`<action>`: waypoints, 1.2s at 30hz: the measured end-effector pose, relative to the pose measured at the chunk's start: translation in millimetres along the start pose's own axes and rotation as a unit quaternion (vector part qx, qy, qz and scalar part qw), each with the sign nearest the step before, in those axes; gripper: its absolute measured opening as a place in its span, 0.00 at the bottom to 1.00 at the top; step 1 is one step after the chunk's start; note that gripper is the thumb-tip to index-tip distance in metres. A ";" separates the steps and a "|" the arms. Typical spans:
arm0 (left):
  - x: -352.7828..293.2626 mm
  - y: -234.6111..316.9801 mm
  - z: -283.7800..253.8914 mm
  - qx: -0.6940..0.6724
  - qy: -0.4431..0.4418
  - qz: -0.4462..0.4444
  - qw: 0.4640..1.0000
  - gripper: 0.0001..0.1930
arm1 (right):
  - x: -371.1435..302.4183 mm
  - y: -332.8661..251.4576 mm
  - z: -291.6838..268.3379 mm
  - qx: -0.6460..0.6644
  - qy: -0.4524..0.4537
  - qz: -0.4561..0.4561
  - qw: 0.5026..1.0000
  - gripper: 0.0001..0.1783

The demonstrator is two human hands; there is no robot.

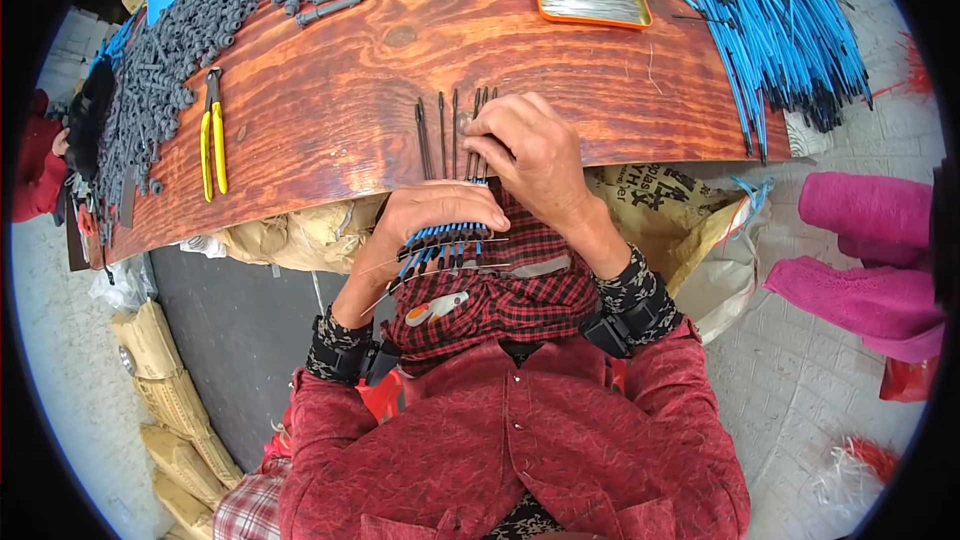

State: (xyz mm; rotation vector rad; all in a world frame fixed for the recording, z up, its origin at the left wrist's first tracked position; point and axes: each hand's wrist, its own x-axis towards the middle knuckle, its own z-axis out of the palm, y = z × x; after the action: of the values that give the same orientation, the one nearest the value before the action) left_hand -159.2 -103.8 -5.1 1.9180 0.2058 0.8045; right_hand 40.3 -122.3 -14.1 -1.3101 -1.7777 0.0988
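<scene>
My left hand is closed around a row of thin blue rods with black ends, held over my lap at the table's near edge. The rods' long black ends fan out above that hand, over the wood. Thin metal wires run crosswise through or along the lower ends; which of the two I cannot tell. Beside the upper ends, my right hand has thumb and fingers bent together in a pinch. What sits between those fingertips is too small to make out.
Pincers with yellow handles lie on the wooden table. Grey plastic fittings are heaped along the far left. An orange tray holds thin metal wires. More blue rods pile up at the right edge. A person's red sleeve shows far left.
</scene>
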 end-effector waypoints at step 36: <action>11.8 -23.4 -1.2 -0.029 0.002 -0.014 0.999 0.17 | 101.7 110.9 -71.9 -0.130 -0.059 0.007 0.990 0.07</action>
State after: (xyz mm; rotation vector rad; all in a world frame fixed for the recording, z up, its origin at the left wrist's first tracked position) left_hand -146.2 -86.1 -19.5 1.8567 0.2084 0.7872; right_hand 166.4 -22.9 30.9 -1.5287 -1.9303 -0.0499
